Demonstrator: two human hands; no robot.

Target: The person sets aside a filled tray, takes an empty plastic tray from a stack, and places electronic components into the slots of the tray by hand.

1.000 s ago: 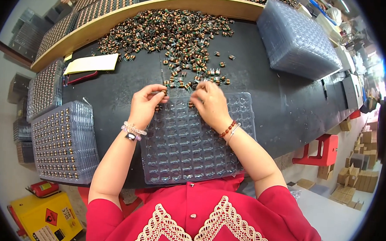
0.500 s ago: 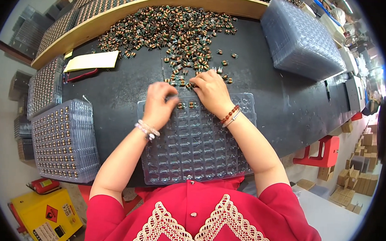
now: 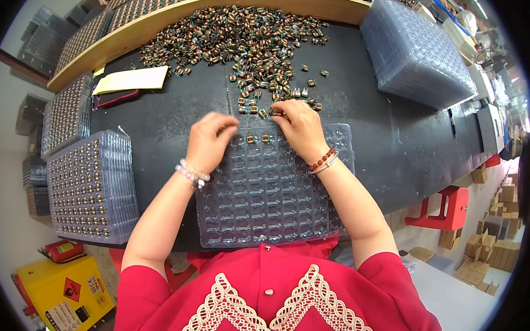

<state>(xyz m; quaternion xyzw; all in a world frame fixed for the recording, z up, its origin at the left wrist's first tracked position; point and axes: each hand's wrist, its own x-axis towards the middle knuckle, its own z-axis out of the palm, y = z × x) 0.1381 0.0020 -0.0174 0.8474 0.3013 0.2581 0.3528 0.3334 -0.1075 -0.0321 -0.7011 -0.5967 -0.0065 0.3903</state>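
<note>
A clear plastic tray (image 3: 257, 192) with rows of moulded pockets lies before me. Two small copper-wound coils (image 3: 258, 139) sit in its far row. My right hand (image 3: 301, 128) is over the tray's far edge, thumb and fingers pinched on a coil (image 3: 274, 112) whose leads show at the fingertips. Beside the tray's far left corner, my left hand (image 3: 209, 141) is curled with thumb and fingertips close together; whatever they hold is hidden. Several loose coils (image 3: 247, 106) lie just beyond the tray, running into a large heap (image 3: 224, 37) of the same parts.
A wooden rail (image 3: 122, 29) borders the heap. Stacked empty trays (image 3: 414, 59) stand at the far right, filled tray stacks (image 3: 90, 189) at the left. Yellow paper (image 3: 130, 80) lies over a red-edged object. A red stool (image 3: 445, 208) stands beyond the table's right edge.
My left hand has drawn back a little to the left, away from the coils in the tray. My right hand has shifted slightly right and nearer, its fingertips still at the loose coils.
</note>
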